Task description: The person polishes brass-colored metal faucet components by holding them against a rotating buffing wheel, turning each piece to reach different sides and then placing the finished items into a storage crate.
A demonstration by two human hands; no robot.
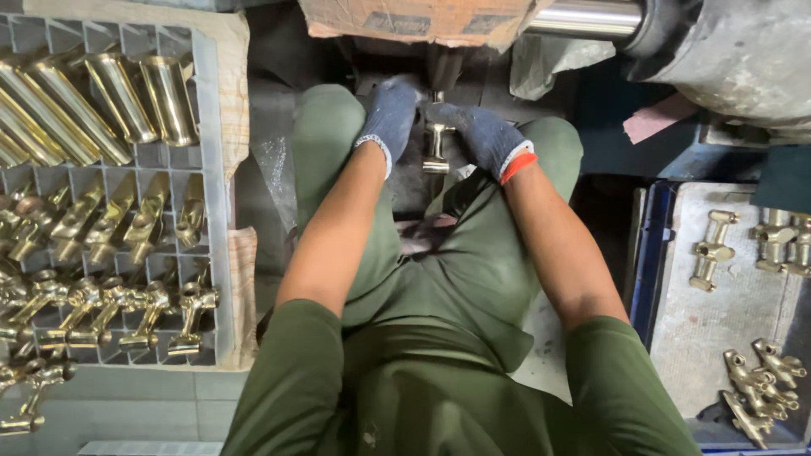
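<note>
Seated person, head cam looking down over green trousers; both hands gloved, dark knit.

Brass fitting (437,145) stands between the two hands, at 12 o'clock from the lap, just under the machine's dark nose; long axis runs 12-to-6, i.e. upright in frame, flanged ends top and bottom.

Left hand (389,114): sits at 9 o'clock of the fitting, touching or v. close to its upper end; fingers curled in toward it, closed around the top part as far as I can judge; grip itself partly hidden by glove.

Right hand (483,133): at 3 o'clock of the fitting, orange cuff band at wrist; fingertips reach to the top of the piece, curled, pinching from the side; full closure can't be told.

Both hands abt equally near; fitting is dead centre between them; left slightly higher in frame.

Surrounds: grey crate (207,169) at 9 o'clock, rows of brass tubes and fittings; metal tray (676,338) at 4 o'clock w/ loose brass pieces, well apart from hands; polished steel shaft (583,17) at 1 o'clock; cardboard (405,19) at 12.
</note>
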